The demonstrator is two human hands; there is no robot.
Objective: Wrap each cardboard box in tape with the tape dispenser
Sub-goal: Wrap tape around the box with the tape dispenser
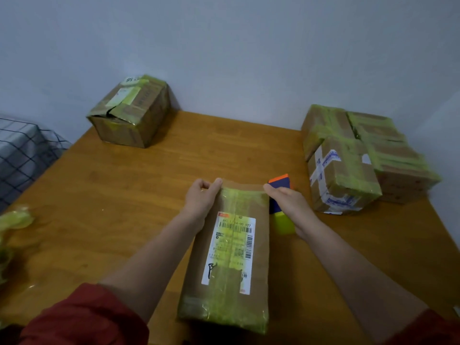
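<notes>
The cardboard box (229, 245) lies between your forearms, and held only at its far end it may swing and wrinkle the next strip. Your left hand (200, 199) pinches its far left corner. Your right hand (288, 200) touches the far right corner, lying over the tape dispenser (280, 185); I cannot tell whether it grips that.

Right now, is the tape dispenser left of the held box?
No, the tape dispenser lies right of the box, beside the right hand.

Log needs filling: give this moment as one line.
step: handling long green-taped cardboard box | left hand grips far-left corner | right hand at far-right corner, grip unclear | blue-orange-yellow plastic tape dispenser beside box
</notes>
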